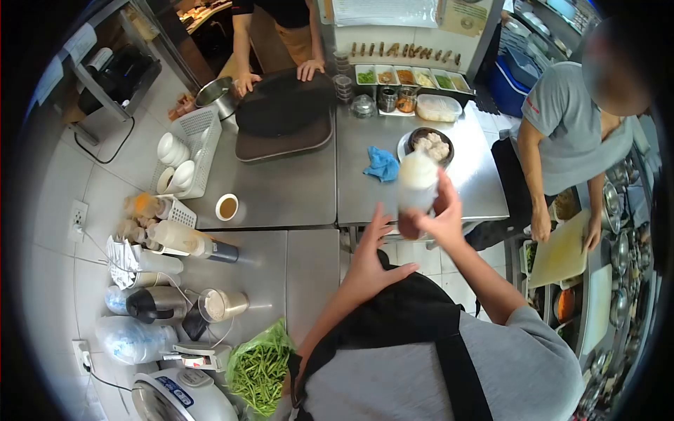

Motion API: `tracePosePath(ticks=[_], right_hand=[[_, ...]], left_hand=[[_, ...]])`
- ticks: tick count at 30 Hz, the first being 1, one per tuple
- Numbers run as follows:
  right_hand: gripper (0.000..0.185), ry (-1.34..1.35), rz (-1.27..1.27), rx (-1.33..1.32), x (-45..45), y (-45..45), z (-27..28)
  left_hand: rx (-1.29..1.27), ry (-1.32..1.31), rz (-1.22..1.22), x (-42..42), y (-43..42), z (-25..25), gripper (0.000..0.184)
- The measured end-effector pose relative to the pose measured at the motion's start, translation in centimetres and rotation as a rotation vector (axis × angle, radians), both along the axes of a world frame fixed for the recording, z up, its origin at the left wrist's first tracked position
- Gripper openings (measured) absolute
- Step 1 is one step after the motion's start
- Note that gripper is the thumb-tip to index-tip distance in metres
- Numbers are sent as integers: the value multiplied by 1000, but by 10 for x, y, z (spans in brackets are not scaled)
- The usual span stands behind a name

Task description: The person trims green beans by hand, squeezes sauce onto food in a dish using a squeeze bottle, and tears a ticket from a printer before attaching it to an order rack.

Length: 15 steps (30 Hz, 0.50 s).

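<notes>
My right hand [444, 219] is closed around a tall, see-through container [418, 181], white in its upper part and reddish brown at the bottom. Motion blurs it, so I cannot tell its exact kind. My left hand [379, 256] is beside it, a little lower and to the left, fingers spread and holding nothing. Just beyond the container, a dark bowl of dumplings [434, 146] sits on a white plate, partly hidden. A crumpled blue cloth [381, 164] lies to the left of the plate on the steel table [361, 200].
Across the counter, a person's hands [309, 69] rest on a large dark tray [281, 133]. At right, another person [572, 133] leans over a cutting board [562, 252]. A sauce bowl [227, 207], lying bottles [182, 238] and a bag of green beans [260, 372] are at left.
</notes>
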State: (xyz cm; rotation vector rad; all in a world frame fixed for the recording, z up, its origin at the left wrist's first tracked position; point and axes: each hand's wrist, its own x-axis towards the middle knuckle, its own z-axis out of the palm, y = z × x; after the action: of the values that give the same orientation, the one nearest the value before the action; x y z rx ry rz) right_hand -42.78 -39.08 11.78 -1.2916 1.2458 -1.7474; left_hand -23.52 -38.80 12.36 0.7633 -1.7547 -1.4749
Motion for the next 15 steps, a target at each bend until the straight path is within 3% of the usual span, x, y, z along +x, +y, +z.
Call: tracePosePath(ticks=[5,6,10,13,15], right_hand=[[86,147,-224,-46,-84,-11,40],[85,163,-260,-80,-103,-18,42],[81,179,-364,-64,-163,-43,43],[78,373,-241,162,-198,-59,42],[73,728,-206,172,-210,-72,34]], left_hand=[[-319,-105,-132,-34,-27,7,90],[-278,-67,-116,-37,-28,8,77],[-5,-21,-98,-48,-40,-37,67],[218,-38,-31,-52,-49,-81,59],[307,-62,9,-49,-54,-98,57]])
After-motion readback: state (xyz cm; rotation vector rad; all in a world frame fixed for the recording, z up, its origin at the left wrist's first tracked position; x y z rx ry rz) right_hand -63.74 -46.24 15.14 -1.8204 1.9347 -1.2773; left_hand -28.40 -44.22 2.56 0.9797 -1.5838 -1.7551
